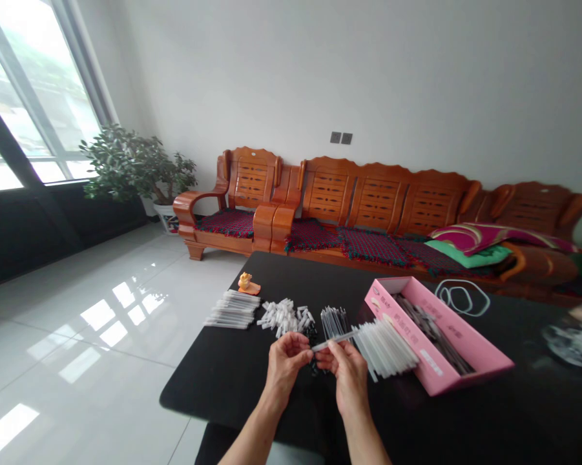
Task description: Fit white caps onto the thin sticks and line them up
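Observation:
Both hands meet over the black table (252, 387). My right hand (345, 369) pinches a slim whitish pen barrel (338, 338), which slants up to the right. At its left end, the closed fingertips of my left hand (288, 361) touch or grip the tip; any small part between them is hidden. Behind the hands lie a heap of short white caps (285, 315), a few small black pieces (312, 330) partly covered by the fingers, and a bunch of thin dark refills (335, 320). Beside my right hand is a row of translucent barrels (387, 347).
Finished-looking pens (233, 310) lie stacked at the left, with a small orange figurine (245, 282) behind. A pink box (431, 378) holding dark sticks stands right. White loops (465, 298) and a clear plastic bag (574, 342) lie farther right. A wooden sofa (329, 194) lines the wall.

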Demonstrator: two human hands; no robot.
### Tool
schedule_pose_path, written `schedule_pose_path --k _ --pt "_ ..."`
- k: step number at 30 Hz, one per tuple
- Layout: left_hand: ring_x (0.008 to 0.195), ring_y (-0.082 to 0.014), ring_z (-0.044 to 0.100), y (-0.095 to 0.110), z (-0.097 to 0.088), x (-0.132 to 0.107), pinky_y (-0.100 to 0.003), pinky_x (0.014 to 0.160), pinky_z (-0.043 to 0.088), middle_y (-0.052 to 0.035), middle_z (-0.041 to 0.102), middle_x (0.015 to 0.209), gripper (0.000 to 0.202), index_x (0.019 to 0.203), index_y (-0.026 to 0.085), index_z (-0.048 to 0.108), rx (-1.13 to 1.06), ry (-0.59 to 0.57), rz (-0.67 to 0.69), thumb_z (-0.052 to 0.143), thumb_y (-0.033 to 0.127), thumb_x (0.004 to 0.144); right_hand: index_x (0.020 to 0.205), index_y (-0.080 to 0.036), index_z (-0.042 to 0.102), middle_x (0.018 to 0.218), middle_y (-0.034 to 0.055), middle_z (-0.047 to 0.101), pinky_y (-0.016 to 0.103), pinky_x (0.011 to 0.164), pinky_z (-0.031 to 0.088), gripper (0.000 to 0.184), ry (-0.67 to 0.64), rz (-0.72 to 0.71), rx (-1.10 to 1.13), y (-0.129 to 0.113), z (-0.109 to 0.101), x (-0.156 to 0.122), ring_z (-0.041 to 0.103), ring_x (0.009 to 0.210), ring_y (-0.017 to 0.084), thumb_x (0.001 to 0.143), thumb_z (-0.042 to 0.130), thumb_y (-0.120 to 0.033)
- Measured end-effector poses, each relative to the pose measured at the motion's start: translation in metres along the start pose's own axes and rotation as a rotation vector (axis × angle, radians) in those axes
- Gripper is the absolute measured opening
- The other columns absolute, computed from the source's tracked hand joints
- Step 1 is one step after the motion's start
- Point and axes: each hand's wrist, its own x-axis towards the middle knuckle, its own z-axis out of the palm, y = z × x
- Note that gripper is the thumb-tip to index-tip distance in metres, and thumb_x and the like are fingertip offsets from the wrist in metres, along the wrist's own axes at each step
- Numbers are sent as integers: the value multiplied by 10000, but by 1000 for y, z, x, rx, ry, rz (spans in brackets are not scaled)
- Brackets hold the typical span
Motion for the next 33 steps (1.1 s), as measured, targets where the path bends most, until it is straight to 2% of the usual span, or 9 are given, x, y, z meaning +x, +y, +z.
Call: schedule_pose_path --k 4,8,13,19,23,25,28,30,33 --pt "579 -119 585 -3 0 -1 -218 505 492 -31 634 707 405 839 118 653 11 -19 -98 776 458 656 766 -141 643 647 53 713 277 502 552 345 20 -7 13 -2 1 -2 693 579 217 655 788 -433" --pt "428 -84 497 -5 0 -3 -185 363 390 -34 597 591 491 712 98 632 85 -82 -201 660 588 724 763 -150 646 643 40 708 278 496 546 302 16 -29 3 -3 2 -4 689 579 215 682 772 -412" --pt "393 -69 472 -6 -2 -2 -173 349 350 -14 584 540 447 659 109 611 91 -96 -188 720 541 685 759 -155 649 643 40 702 299 491 545 295 0 -22 -33 1 1 -1 682 573 222 683 766 -414" --pt "439 -85 511 -5 -2 0 -197 422 426 -11 601 543 383 697 107 625 77 -90 -140 802 438 623 735 -150 643 620 40 696 287 495 549 332 25 -11 -36 3 -2 3 681 567 217 649 784 -437" --pt "497 -106 560 -2 1 0 -221 474 478 -27 632 614 432 805 97 655 64 -97 -124 807 454 613 753 -146 640 632 43 705 283 489 554 345 24 -21 -22 0 -1 3 689 574 221 655 781 -445" --pt "490 -103 554 -2 2 0 -210 434 459 -34 631 644 452 789 102 648 78 -74 -148 743 526 667 761 -138 642 637 52 708 283 486 556 363 30 -28 -24 -1 0 2 693 577 224 644 790 -447" --pt "404 -77 481 -4 1 1 -178 343 363 -18 585 571 492 677 109 617 135 -61 -158 664 597 714 754 -134 642 626 51 705 269 485 554 372 41 -37 -24 -4 4 -1 693 567 216 629 805 -444" --pt "382 -69 457 -6 -1 3 -172 333 333 -8 569 537 478 640 115 601 140 -71 -145 695 581 690 754 -137 643 623 45 702 262 492 553 362 37 -45 -17 -6 6 -3 693 567 211 638 801 -441" --pt "397 -71 467 -6 -3 4 -176 374 362 -1 566 514 432 640 116 602 101 -76 -123 760 518 649 748 -140 644 622 42 699 263 490 551 351 29 -46 -7 -7 9 -5 693 570 216 642 800 -436"
